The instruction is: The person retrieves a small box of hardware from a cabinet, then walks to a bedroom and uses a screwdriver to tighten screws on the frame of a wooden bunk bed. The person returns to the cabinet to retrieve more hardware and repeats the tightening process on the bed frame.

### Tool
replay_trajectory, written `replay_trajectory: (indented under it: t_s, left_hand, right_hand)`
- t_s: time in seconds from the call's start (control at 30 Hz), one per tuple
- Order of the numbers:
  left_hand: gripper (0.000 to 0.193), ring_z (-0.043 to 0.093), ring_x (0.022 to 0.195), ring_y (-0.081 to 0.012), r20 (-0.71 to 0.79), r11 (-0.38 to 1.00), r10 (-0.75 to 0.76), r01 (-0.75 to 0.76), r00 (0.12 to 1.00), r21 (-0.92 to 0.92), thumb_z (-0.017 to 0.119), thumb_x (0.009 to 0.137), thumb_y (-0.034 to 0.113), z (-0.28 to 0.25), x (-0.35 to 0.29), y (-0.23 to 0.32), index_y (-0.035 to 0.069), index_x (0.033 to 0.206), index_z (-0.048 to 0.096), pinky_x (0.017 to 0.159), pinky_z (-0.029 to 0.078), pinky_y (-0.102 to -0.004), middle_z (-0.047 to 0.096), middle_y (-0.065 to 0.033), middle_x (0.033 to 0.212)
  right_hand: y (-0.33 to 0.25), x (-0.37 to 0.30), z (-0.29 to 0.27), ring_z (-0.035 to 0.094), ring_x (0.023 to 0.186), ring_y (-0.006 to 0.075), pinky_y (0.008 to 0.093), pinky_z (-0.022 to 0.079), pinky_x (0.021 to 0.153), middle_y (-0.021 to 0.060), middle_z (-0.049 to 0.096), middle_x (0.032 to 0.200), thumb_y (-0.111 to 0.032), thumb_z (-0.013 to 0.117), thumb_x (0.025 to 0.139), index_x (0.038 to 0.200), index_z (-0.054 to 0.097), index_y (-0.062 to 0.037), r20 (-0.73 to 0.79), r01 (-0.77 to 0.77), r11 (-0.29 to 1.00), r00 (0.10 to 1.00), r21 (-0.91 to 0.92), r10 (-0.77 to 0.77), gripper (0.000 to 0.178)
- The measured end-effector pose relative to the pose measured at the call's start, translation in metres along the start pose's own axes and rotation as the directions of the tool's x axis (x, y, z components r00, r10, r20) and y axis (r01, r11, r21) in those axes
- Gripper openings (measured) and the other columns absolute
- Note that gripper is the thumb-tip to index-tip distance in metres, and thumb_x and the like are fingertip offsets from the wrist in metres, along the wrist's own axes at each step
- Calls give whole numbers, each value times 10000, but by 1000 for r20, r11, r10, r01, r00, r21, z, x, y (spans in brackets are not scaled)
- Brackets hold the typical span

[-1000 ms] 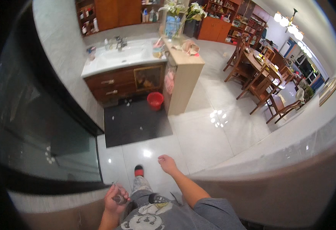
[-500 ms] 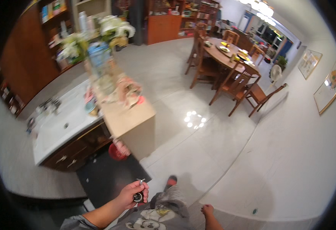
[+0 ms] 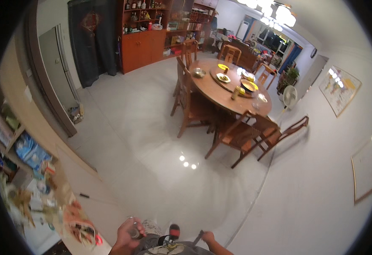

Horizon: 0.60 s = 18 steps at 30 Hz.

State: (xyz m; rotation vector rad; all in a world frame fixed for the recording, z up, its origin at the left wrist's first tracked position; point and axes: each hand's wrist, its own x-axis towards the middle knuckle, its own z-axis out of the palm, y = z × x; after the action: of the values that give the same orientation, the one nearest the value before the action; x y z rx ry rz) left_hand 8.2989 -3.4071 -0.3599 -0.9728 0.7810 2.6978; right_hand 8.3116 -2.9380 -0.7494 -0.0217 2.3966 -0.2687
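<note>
Near the body, the left hand (image 3: 126, 234) is closing around a small dark rounded object (image 3: 135, 232), too blurred for naming its kind. The right hand (image 3: 210, 238) is hanging beside a dark grey strip (image 3: 198, 239); whether it is gripping that, I cannot tell. By my judgement, the object is only being carried, nothing being set down; the round brown wooden bench (image 3: 218, 102) bearing dishes (image 3: 223, 78) is standing far off, untouched.
</note>
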Motion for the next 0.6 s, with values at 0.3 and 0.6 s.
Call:
replay_trajectory:
  t_s: [0.3,0.6]
  left_hand:
    - [200,583,691,-174,-505,825,49,-320,862,-466,609,970,273,55,292,241,90,1043,643,569,497,-304,644,-63,828]
    - [251,504,625,-225,26,967,244,-245,969,76,498,983,355,313,636,564,128,931,590,592,428,-420,542,-41,711]
  right_hand:
    - [-362,360,-474,673,801,166,306,542,729,100,716,952,-119,616,922,1137,656,9,-422,421,514,898,747,-123,254]
    - [-572,499,-764,656,862,144,296,523,794,64,709,988,-181,649,950,1164,665,-35,-311,373,563,927,738,-208,260]
